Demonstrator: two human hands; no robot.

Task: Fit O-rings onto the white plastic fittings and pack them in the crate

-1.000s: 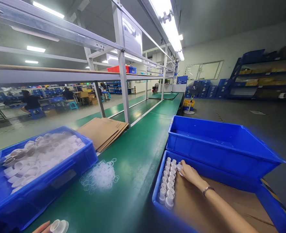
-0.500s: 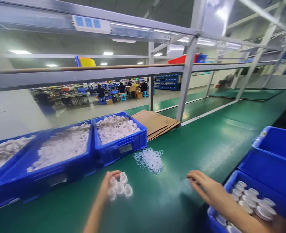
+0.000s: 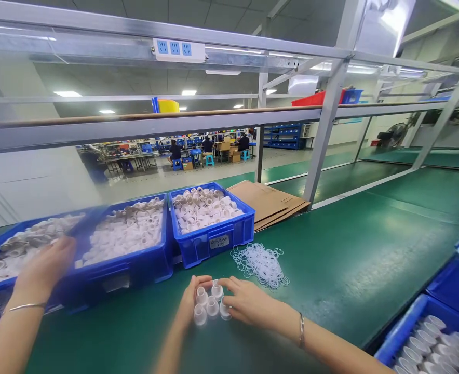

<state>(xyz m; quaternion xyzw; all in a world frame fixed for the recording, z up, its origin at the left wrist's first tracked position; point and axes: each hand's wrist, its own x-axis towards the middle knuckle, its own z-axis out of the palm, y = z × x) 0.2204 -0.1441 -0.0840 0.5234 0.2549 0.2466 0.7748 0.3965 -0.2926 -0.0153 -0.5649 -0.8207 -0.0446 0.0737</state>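
Several translucent white flanged caps [image 3: 212, 307] stand upright in a tight group on the green tabletop. My left hand [image 3: 192, 300] is closed in a curve around the group's left and far side, its forearm blurred. From the right, my right hand [image 3: 245, 302], with a bangle on the wrist, bends its fingers onto the caps on that side and partly hides them. Just beyond lies a loose heap of thin white rings [image 3: 262, 266]. Another person's hand [image 3: 50, 262], also with a bangle and blurred, is over the bins at far left.
Blue bins of white ring-shaped parts [image 3: 208, 210] line the left and back. Flat brown cardboard [image 3: 264, 202] lies beside a metal upright [image 3: 325, 135]. At lower right, a blue tub [image 3: 399, 327] holds more white caps. A metal shelf frame crosses above.
My right hand has come left from beside the blue tub to the caps. My left hand stays around them. The view has turned left, and another person's hand has appeared at far left.
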